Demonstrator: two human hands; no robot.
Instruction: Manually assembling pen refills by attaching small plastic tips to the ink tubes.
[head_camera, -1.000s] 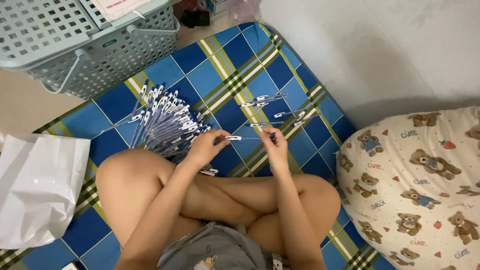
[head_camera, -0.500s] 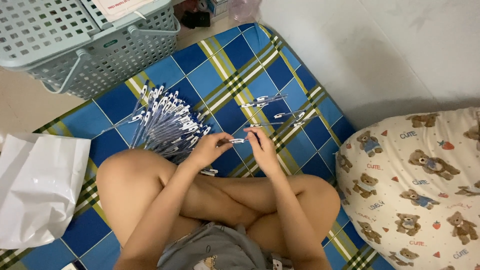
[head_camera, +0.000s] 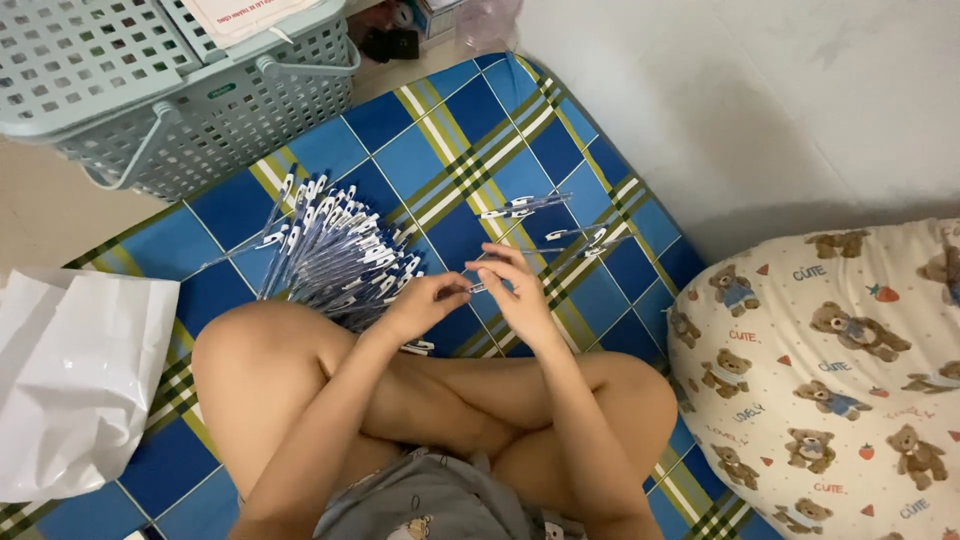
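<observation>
Seated cross-legged on a blue checked mat (head_camera: 440, 150), viewed from above my own head. Far to the left of my hands, a white plastic bag (head_camera: 80, 385) lies at the mat's edge, beside my left knee. Up and to the left of my hands, beyond the mat, stands a pale green perforated basket (head_camera: 150, 110) with its handles folded down.

Just left of my left hand, a large pile of pens (head_camera: 335, 255) lies fanned on the mat, white clips pointing away from me; the nearest pens are partly hidden behind my knee and wrist.

My left hand (head_camera: 425, 303) is curled, fingers closed around one end of a single pen (head_camera: 478, 288), which it grips at the fingertips. My right hand (head_camera: 520, 295) meets it from the other side: thumb and forefinger are pinched on the same pen's far end, the remaining fingers loosely spread above it. The pen thus lies between the two hands, held off the mat, above my crossed shins.

Just beyond my right hand, a few separate pens (head_camera: 545, 215) lie scattered on the mat, apart from the main pile. Far to the right of my hands, a cream pillow (head_camera: 840, 370) printed with bears rests against the white wall (head_camera: 760, 90).
</observation>
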